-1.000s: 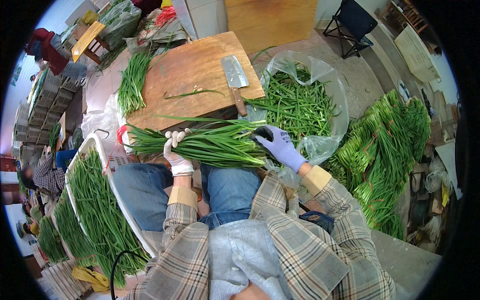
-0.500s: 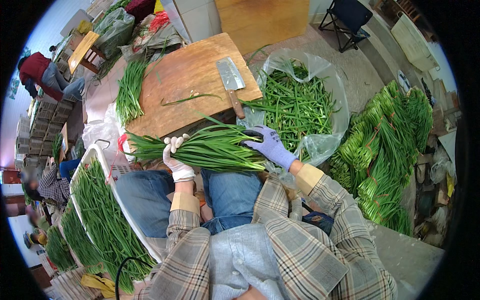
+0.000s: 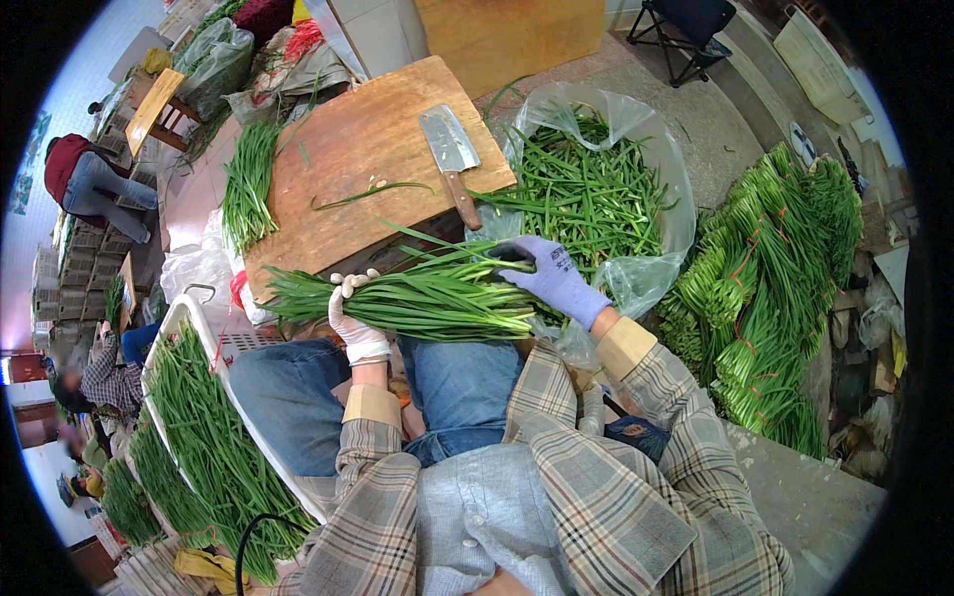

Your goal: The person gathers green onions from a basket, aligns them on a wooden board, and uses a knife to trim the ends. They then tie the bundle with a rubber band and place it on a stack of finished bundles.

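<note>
A loose bunch of garlic chives (image 3: 427, 298) lies sideways above my lap, its pale stem ends to the right. My left hand (image 3: 355, 323), in a white glove, is closed round the leafy part. My right hand (image 3: 552, 277), in a purple glove with dark finger pads, grips at the stem ends; its fingertips are partly hidden. Just beyond, a cleaver (image 3: 451, 157) with a wooden handle rests on a wooden board (image 3: 353, 139). One stray chive leaf lies left of the cleaver. A smaller chive bunch (image 3: 250, 184) sits at the board's left edge.
A clear plastic bag (image 3: 678, 199) of loose chive pieces stands right of the board. Tied chive bundles (image 3: 765, 298) are heaped at far right. A white basket (image 3: 174, 316) full of chives is by my left knee. A folding stool (image 3: 686, 40) stands behind; other people are at left.
My right hand has shifted slightly right along the stem ends, and its fingers are more curled. The left hand keeps its hold on the chives. The whole view has tilted a little.
</note>
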### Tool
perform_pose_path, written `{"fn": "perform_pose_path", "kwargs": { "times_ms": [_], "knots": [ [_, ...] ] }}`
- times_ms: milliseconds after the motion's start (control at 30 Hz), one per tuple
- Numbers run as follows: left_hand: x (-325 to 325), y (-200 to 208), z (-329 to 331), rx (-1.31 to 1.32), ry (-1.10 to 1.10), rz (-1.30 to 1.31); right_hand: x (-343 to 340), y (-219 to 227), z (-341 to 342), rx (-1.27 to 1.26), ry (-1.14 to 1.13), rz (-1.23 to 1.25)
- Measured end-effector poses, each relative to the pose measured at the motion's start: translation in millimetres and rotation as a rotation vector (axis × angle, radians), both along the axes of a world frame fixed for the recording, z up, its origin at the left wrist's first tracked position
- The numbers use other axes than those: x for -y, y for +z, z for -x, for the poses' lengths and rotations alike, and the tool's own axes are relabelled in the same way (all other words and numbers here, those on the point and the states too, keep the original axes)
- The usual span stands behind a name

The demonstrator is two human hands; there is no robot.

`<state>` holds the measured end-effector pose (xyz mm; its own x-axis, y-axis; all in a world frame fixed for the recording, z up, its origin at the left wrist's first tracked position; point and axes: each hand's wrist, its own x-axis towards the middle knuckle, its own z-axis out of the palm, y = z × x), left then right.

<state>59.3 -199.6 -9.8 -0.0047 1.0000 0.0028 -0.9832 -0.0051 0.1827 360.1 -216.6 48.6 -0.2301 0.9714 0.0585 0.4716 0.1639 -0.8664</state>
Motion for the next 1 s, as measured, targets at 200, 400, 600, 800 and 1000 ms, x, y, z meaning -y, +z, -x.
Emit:
{"fn": "perform_pose_path", "kwargs": {
  "times_ms": [200, 400, 600, 800, 1000],
  "knots": [
    [5, -11, 6, -0.011, 0.025, 0.025, -3, 5, -24, 0.026, -0.024, -0.012],
    [4, -14, 3, 0.000, 0.049, 0.078, 2, -6, -18, 0.065, 0.005, -0.073],
    [7, -10, 5, 0.020, 0.032, 0.081, 5, 3, -14, 0.117, 0.054, -0.241],
    [7, -14, 2, 0.015, 0.038, 0.070, 8, 5, -13, 0.050, 0.004, -0.130],
    [9, -20, 4, -0.027, 0.059, 0.059, 9, 9, -27, -0.028, -0.128, -0.060]
  ]
}}
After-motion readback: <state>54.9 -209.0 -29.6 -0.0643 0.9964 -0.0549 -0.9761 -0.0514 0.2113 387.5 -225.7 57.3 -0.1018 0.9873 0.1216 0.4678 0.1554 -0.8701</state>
